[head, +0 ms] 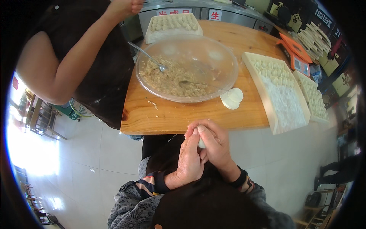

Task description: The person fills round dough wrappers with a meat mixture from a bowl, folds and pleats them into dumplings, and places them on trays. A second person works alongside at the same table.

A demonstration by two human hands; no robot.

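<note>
My left hand (190, 156) and my right hand (216, 144) are pressed together around a white dumpling (202, 143), just off the near edge of the wooden table. Only a small part of the dumpling shows between my thumbs and palms; the rest is hidden by fingers. Beyond my hands stands a large clear plastic bowl (187, 99) with minced filling (168, 78) in it. One metal spoon (162, 68) leans on the bowl's left rim, and another spoon (184, 83) lies toward the right. Beside the bowl, round dough wrappers (232, 98) lie in a small overlapping pile.
A floured wooden tray (286, 106) with rows of dumplings overhangs the table's right edge. Behind it are another dumpling tray (313, 96) and an orange scale (297, 55). A third tray (173, 25) stands behind the bowl. At left, a co-worker's arm (83, 57) reaches over the table side.
</note>
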